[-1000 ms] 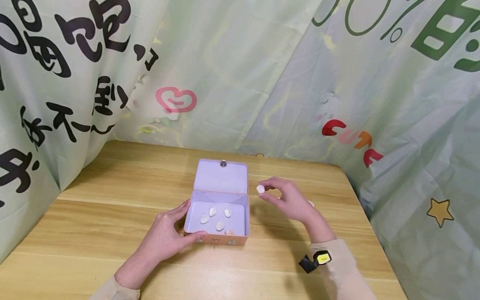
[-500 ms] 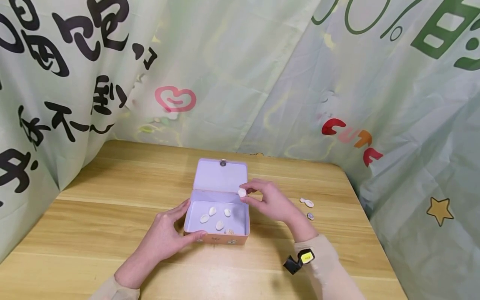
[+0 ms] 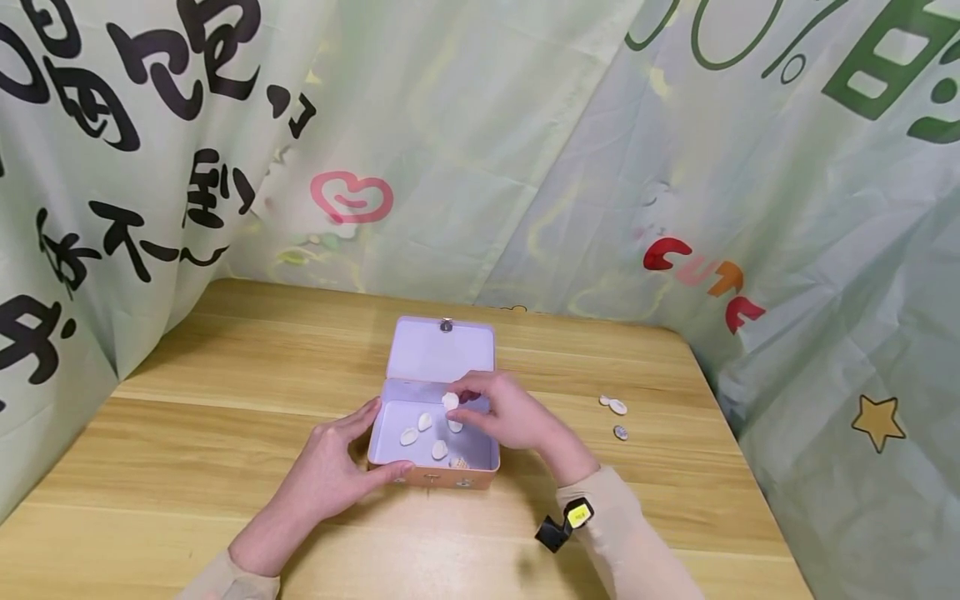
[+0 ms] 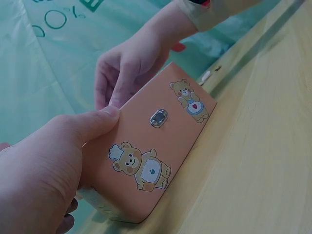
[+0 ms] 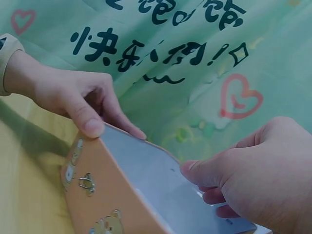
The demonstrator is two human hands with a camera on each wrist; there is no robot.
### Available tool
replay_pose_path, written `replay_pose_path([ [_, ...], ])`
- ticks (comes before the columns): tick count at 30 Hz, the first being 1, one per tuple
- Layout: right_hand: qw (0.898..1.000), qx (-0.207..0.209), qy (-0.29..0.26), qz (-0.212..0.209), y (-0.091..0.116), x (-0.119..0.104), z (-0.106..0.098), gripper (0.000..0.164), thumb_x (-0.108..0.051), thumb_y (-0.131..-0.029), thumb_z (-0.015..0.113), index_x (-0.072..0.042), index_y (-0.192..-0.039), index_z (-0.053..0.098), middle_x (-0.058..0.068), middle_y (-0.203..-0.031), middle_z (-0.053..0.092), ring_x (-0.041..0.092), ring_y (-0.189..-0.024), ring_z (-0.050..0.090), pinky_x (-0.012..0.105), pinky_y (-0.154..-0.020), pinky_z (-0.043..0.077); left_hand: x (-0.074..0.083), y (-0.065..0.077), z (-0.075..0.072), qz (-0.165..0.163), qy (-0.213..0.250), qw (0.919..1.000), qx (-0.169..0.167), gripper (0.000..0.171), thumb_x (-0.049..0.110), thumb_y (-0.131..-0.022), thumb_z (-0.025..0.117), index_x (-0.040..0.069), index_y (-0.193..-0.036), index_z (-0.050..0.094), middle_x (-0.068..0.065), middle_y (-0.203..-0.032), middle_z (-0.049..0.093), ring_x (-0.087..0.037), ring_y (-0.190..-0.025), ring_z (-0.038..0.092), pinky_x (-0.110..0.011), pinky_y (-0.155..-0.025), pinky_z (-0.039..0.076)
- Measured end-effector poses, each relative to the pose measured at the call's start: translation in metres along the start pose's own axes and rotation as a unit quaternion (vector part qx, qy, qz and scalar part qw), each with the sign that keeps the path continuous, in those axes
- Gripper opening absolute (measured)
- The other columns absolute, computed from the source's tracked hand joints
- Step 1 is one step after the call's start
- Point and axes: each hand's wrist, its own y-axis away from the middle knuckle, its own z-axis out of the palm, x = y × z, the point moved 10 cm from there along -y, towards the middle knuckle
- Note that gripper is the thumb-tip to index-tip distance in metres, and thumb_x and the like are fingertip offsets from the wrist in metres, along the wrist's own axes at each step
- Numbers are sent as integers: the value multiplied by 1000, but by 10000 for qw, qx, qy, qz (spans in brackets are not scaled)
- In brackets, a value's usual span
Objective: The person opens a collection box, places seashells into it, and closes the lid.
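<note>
An open tin box point(image 3: 480, 481), orange outside with bear pictures and lilac inside, stands on the table with its lid point(image 3: 441, 350) tipped back. My left hand point(image 3: 330, 462) grips its left side, thumb over the front rim and fingers along the left wall. Over the box's inside, my right hand point(image 3: 513, 417) pinches a small white shell-like piece point(image 3: 450, 401) between thumb and fingers. Several similar white pieces point(image 3: 439, 450) lie spread on the box floor, one partly hidden by the right hand. In the right wrist view the right hand point(image 5: 265, 170) covers the pinched piece.
A few small pieces point(image 3: 617, 407) lie on the wooden table point(image 3: 225, 367) right of the box, one of them bluish point(image 3: 621, 432). Behind the table hangs a pale green printed curtain point(image 3: 465, 167). The box's front has a metal clasp point(image 4: 158, 118).
My right hand has moved left with the white piece, from right of the box to over its inside. The left hand and the box stay where they were.
</note>
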Motion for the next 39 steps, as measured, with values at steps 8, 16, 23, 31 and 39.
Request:
replay_pose_path([
  [8,9997,-220,-95,25,-7,2,18,20,-13,-97,80,-6,-116,76,-2,-100,71,20,-93,68,44,-85,61,1,0,-1,45,14,10000,-9,107,67,-76,87,-12,-141,59,-23,-144,58,-41,-130,58,-55,-102,53],
  [16,9994,-308,-10,122,-11,1,24,18,-12,-97,80,-7,-113,76,-4,-100,71,15,-92,67,42,-85,61,0,0,1,-42,35,10000,-56,107,67,-76,87,-11,-142,58,-22,-145,58,-41,-131,57,-55,-103,52],
  [23,9988,-439,57,222,-12,3,28,21,-9,-96,80,-2,-116,76,5,-105,73,20,-96,70,43,-89,61,-1,0,1,-59,-7,10000,-58,107,68,-76,87,-11,-142,59,-21,-145,58,-41,-131,57,-55,-103,53],
  [31,9981,-493,99,346,-9,5,24,31,-8,-98,78,5,-125,72,18,-118,74,32,-110,70,47,-100,57,0,0,0,-36,-63,10000,-38,108,69,-75,88,-11,-142,59,-22,-145,58,-41,-130,58,-55,-103,51],
  [39,9994,-64,-8,344,5,2,-5,29,-8,-98,77,3,-124,73,14,-118,74,32,-113,69,47,-102,55,1,-1,0,-56,-50,9999,-78,107,68,-75,88,-11,-142,59,-22,-144,59,-42,-130,59,-55,-104,51],
])
